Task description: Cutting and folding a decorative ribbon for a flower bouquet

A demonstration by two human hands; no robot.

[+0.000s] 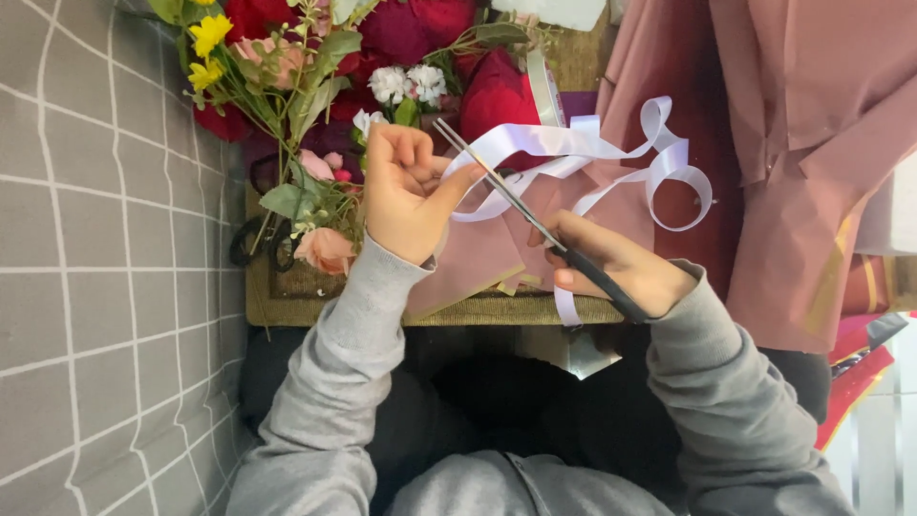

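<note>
Grey sleeves [344, 401] fill the near view, both forearms reaching up from a dark lap toward a small woven table [287, 301]. Left hand [406, 196] is up over the table's middle, fingers curled in tight, pinching one end of a pale lilac ribbon [573, 143] between thumb and fingertips. That ribbon runs off to the right, looping and curling over itself above the pink wrapping paper [478, 258] spread on the table. Right hand [621, 268] sits near the table's near edge, fingers closed round the dark handles of a pair of scissors [506, 191]. The blades point up and to the left, and they lie right against the ribbon just beside the left thumb; whether the blades are parted or shut is hard to tell from this angle. At the far left corner of the table lies a bouquet [315, 67]: red roses, a peach rose, small white blooms, yellow flowers, green leaves. More folded pink paper [812, 143] hangs at the right side. A grey checked cloth [105, 258] covers everything left of the table.
</note>
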